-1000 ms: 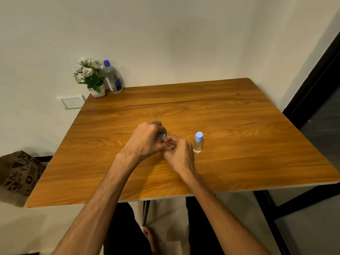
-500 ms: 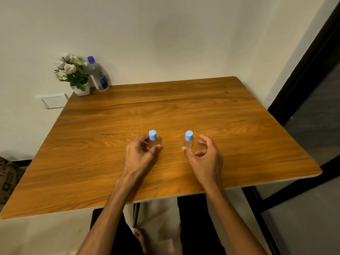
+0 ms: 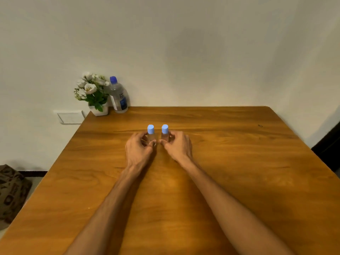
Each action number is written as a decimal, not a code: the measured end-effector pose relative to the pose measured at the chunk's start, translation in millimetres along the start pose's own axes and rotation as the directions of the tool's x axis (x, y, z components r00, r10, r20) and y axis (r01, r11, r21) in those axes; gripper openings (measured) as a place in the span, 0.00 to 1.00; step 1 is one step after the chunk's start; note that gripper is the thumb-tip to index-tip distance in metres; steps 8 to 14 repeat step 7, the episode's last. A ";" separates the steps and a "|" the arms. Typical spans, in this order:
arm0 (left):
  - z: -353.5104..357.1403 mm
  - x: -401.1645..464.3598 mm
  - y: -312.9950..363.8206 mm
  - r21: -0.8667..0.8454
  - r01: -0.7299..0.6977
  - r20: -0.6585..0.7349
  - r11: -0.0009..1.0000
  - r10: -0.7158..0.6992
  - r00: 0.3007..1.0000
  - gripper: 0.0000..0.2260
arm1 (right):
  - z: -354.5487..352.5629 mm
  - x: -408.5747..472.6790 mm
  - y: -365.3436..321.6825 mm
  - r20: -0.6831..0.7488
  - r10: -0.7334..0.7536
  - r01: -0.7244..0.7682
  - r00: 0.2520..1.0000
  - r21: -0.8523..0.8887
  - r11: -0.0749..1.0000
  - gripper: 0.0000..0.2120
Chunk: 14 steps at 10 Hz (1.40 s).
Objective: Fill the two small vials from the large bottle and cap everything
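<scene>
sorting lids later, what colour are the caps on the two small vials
Light blue, both caps, clearest in the head view.

Light-blue caps (image 3: 150, 129) top clear vials (image 3: 152, 138); orange-brown grained table (image 3: 239, 162); white flowers (image 3: 90, 88).

On the table (image 3: 239, 181), the two capped vials stand upright just beside each other: left vial (image 3: 151, 134) in the left hand (image 3: 138, 149), right vial (image 3: 165, 133) in the right hand (image 3: 177, 145). The large bottle (image 3: 118, 95) stands at the far left corner, just right of the flower pot (image 3: 95, 92).
</scene>
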<state>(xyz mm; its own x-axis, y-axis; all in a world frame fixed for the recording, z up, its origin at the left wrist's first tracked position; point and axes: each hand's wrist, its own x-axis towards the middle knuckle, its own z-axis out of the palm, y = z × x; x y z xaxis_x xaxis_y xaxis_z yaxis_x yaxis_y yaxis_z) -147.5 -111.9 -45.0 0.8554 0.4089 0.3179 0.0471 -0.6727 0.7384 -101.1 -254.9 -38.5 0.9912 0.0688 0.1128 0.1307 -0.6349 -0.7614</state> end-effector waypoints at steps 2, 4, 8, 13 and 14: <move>29.9 137.6 -35.7 0.061 0.072 -0.108 0.996 -0.065 0.992 0.14 | 66.8 139.1 -49.2 0.050 -0.047 0.049 0.998 -0.029 0.998 0.11; 59.2 209.1 -53.3 0.065 0.168 -0.170 0.984 -0.155 0.973 0.15 | 107.5 215.0 -60.1 -0.010 -0.132 0.131 0.991 -0.053 0.990 0.09; 55.3 206.2 -45.3 0.051 0.194 -0.140 0.980 -0.185 0.973 0.11 | 95.2 211.9 -53.3 0.050 -0.147 0.148 0.988 -0.001 0.989 0.15; 55.3 206.2 -45.3 0.051 0.194 -0.140 0.980 -0.185 0.973 0.11 | 95.2 211.9 -53.3 0.050 -0.147 0.148 0.988 -0.001 0.989 0.15; 55.3 206.2 -45.3 0.051 0.194 -0.140 0.980 -0.185 0.973 0.11 | 95.2 211.9 -53.3 0.050 -0.147 0.148 0.988 -0.001 0.989 0.15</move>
